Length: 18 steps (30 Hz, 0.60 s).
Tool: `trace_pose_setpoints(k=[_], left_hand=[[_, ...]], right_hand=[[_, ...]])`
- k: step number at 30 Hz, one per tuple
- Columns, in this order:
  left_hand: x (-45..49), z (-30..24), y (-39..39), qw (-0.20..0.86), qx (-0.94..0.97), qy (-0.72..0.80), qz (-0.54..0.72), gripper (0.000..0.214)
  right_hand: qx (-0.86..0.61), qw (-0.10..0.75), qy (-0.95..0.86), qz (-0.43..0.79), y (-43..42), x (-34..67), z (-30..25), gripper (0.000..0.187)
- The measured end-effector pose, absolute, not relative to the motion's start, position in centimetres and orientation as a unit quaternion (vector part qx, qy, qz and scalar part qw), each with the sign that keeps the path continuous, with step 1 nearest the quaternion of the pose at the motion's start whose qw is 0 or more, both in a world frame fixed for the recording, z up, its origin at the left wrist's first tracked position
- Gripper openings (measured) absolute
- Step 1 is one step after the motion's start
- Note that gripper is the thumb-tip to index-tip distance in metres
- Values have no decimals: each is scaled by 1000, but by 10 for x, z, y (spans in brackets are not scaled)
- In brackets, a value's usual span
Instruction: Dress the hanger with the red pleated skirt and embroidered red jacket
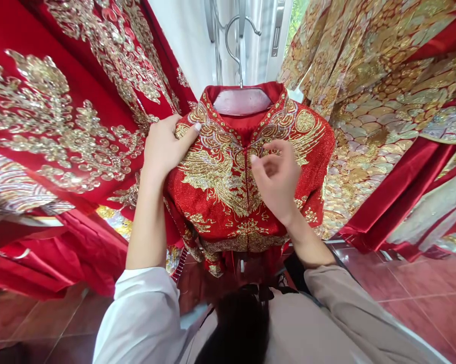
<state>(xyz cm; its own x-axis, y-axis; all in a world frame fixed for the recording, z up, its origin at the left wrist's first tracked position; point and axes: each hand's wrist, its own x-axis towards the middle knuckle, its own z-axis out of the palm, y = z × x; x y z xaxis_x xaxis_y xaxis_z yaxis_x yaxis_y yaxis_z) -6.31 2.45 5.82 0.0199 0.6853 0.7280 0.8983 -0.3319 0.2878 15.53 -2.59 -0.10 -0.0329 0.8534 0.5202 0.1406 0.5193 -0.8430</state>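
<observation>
Dark hair (233, 326) in the foreground, red jacket (220, 207) hung beyond

Nearest the camera, the dark hair is seen at the bottom edge; past it, the embroidered red jacket is borne by a hanger (243, 102), whose top edge is framed by the stand-up collar (207, 96). The hands are held apart. By the left hand (163, 144) the jacket is gripped at the shoulder near the hanger's left end, the thumb being laid over the front. The right hand (276, 177) is curled at the front opening (246, 169), right below the middle of the hanger; whether anything is pinched there cannot be told.

The step in hand is judged to be fine fingertip work at the opening. It would be best done with the shoulder steadied firmly but flat, so that the hanger is not swung, and with both front edges drawn level before any pull. Raised gold thread should not be snagged or scraped by the nails.

The jacket's front is turned to the camera. Its long axis is run from collar to hem along the opening, with the collar pointed toward the hanger's hook (230, 43) and the hem toward the wearer of the camera.
</observation>
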Motion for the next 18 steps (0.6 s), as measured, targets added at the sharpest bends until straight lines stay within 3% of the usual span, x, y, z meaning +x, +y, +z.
trace_pose_setpoints(k=[3, 9, 13, 18], left_hand=[[-64, 57, 26, 124, -705, -565, -411, 42], [-68, 54, 25, 119, -712, -562, -404, 49], [-66, 47, 19, 150, -697, -561, -420, 47], [-67, 18, 0, 179, -644, -585, -459, 52]], right_hand=[[-396, 640, -605, 260, 15, 132, 1, 22], [-365, 659, -527, 393, 16, 127, -51, 22], [-486, 583, -442, 479, -23, 138, -140, 29], [-577, 486, -405, 516, -87, 158, -241, 23]])
